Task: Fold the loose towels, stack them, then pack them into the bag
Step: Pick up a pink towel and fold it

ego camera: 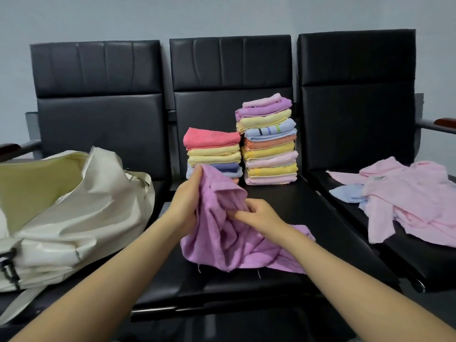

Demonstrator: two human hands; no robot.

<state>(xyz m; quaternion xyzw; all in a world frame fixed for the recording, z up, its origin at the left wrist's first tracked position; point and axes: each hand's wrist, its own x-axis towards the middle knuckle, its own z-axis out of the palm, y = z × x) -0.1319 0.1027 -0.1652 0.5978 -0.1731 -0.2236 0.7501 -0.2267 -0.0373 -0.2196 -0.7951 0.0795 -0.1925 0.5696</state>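
Bench [283, 201]: three black padded seats in a row against a pale wall, each with a tall backrest; wooden-capped armrests at the far left and far right ends.

Bag [81, 218]: cream-white, lying on the left seat, mouth gaping toward the upper left so that the pale yellow-green lining shows. A black buckle sits at its lower left corner and a strap hangs over the seat's front edge.

Loose towels [417, 201]: a crumpled pink heap on the right seat, with a light blue towel [348, 193] partly under its left side.

Purple towel [237, 238]: unfolded and rumpled, at the front of the middle seat, its lower part resting on the cushion and its upper part lifted between both hands.

Tall stack [269, 141]: folded towels at the back of the middle seat, right of centre; pink, purple, yellow, blue striped and orange layers.

Short stack [213, 151]: folded towels just beside the tall stack on its left; coral on top, then yellow, then blue. Its lower front is hidden by the raised purple towel.

Left hand [190, 196]: fingers curled round the purple towel's raised upper edge, gripping it.

Right hand [259, 213]: lower and to the right, fingers curled into a fold of the same towel, pinching the cloth.
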